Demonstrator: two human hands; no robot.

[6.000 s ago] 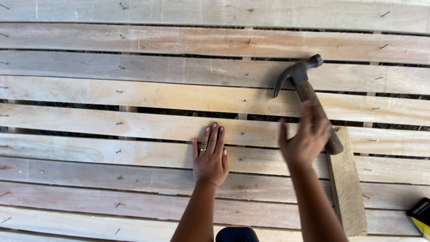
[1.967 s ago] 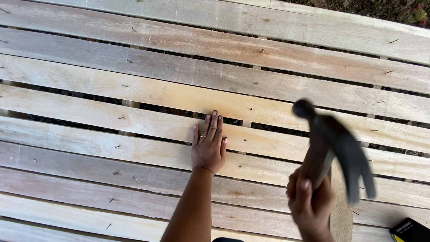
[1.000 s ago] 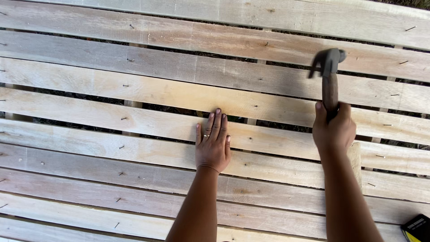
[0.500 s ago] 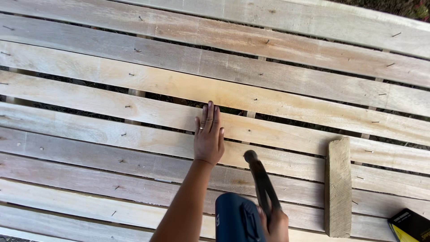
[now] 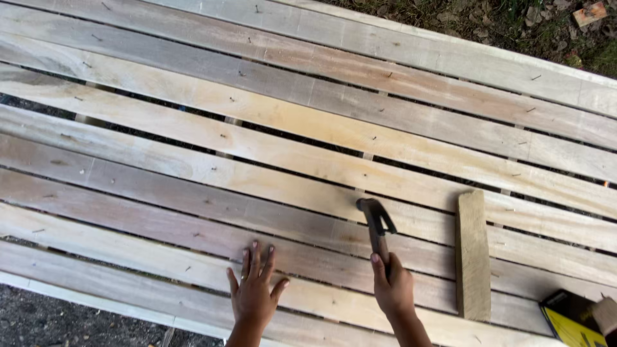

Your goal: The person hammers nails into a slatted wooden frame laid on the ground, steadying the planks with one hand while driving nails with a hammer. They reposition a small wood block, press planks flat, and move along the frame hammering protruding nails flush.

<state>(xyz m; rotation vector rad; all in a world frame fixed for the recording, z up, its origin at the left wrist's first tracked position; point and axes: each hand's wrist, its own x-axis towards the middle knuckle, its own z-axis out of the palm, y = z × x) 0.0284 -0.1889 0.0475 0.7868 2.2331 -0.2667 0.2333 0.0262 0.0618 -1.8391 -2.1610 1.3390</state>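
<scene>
I've got the right hand [image 5: 393, 289] wrapped tight around the handle of 1 claw hammer [image 5: 376, 225], grip fully closed, thumb laid up along the shaft. The hammer head sits low over the slatted wooden platform [image 5: 193, 128], right at the edge of a plank; whether it touches the wood I can't tell. The left hand [image 5: 255, 292] is flat, palm down, grip wide open, fingers [image 5: 257, 260] spread and pressing a plank near the front edge, just left of the hammer hand.

Counting now: 2 hands, 1 hammer, 1 short loose wood block [image 5: 473, 254] lying across the planks to the right of the hammer, and 1 yellow-and-black box [image 5: 569, 318] at the lower right corner. Small nails dot the planks, too many to count surely.

Against half a second ago: the left hand has dropped back toward the front edge from its spot higher on the boards, and the hammer, which was swung low near my body, is now out over the planks with its head down by the wood. The block hasn't moved on the boards.
</scene>
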